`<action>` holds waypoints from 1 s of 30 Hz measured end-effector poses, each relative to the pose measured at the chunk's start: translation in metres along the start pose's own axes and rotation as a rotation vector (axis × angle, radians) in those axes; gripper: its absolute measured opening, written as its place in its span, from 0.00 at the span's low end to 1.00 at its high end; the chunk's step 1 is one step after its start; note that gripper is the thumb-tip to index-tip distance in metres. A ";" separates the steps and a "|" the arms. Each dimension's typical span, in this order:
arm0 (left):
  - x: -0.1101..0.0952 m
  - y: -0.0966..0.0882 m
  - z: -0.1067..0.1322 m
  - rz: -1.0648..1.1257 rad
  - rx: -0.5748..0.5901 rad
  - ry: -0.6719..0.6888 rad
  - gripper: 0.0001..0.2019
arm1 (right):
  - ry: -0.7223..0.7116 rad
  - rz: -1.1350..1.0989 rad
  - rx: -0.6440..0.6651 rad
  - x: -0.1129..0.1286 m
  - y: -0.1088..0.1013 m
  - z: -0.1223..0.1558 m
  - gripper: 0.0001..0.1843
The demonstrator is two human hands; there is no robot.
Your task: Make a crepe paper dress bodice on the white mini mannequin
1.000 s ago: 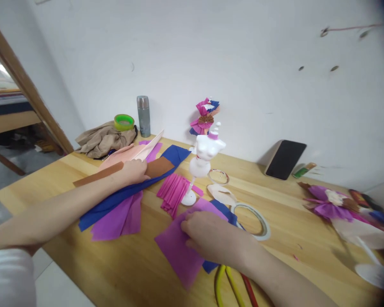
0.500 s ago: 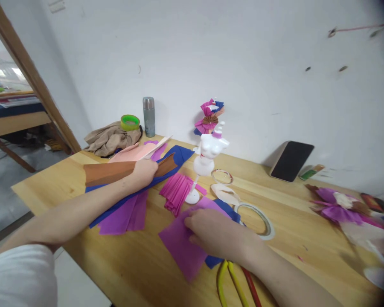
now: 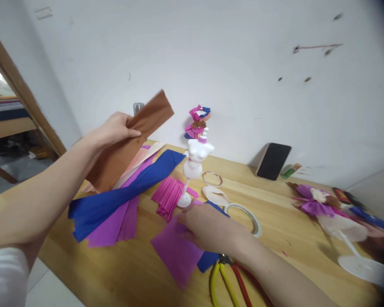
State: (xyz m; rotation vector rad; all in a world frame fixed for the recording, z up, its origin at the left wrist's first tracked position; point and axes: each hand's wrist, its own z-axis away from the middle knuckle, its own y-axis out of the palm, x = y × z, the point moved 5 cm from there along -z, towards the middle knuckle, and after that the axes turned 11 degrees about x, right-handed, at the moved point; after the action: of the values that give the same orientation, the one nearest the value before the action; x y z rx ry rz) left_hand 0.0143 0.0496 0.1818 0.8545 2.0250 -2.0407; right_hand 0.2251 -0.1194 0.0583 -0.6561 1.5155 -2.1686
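Observation:
My left hand [image 3: 113, 128] is closed on a brown crepe paper strip [image 3: 128, 143] and holds it raised above the wooden table [image 3: 275, 213]. Below it lie blue crepe paper [image 3: 121, 196], purple crepe paper [image 3: 115, 226] and pale pink paper [image 3: 139, 157]. My right hand [image 3: 211, 228] rests palm down, fingers curled, on a purple paper square [image 3: 174, 251] that covers a blue piece [image 3: 206, 260]. A white mannequin torso on a stand [image 3: 193, 164] rises just behind it, beside folded pink paper [image 3: 168, 196].
A tape ring [image 3: 245, 213] and a smaller ring [image 3: 211, 178] lie right of the stand. Yellow and red handled pliers [image 3: 225, 279] sit near the front edge. A phone [image 3: 273, 155] leans on the wall. A dressed paper doll [image 3: 316, 204] lies far right.
My left hand has lifted the brown strip off the pile and up into the air. My right hand has stayed on the purple square.

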 end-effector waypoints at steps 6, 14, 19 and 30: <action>-0.058 -0.027 0.059 0.721 -0.140 0.435 0.21 | -0.056 -0.508 -0.309 -0.006 -0.039 0.020 0.09; -0.104 0.045 0.084 0.994 -0.042 0.562 0.21 | -0.384 -1.041 -0.609 -0.011 -0.052 0.045 0.27; -0.101 0.062 0.082 1.088 -0.064 0.609 0.18 | -0.214 -1.033 -0.554 -0.011 -0.039 0.020 0.12; -0.052 0.062 0.043 0.738 0.337 0.496 0.23 | 0.225 -0.472 -0.733 -0.030 -0.041 0.028 0.06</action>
State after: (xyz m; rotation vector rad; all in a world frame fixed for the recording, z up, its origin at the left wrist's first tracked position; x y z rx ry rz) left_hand 0.0750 -0.0118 0.1498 1.9696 1.1983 -1.8342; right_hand 0.2633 -0.1096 0.1014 -1.1176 2.5269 -1.9998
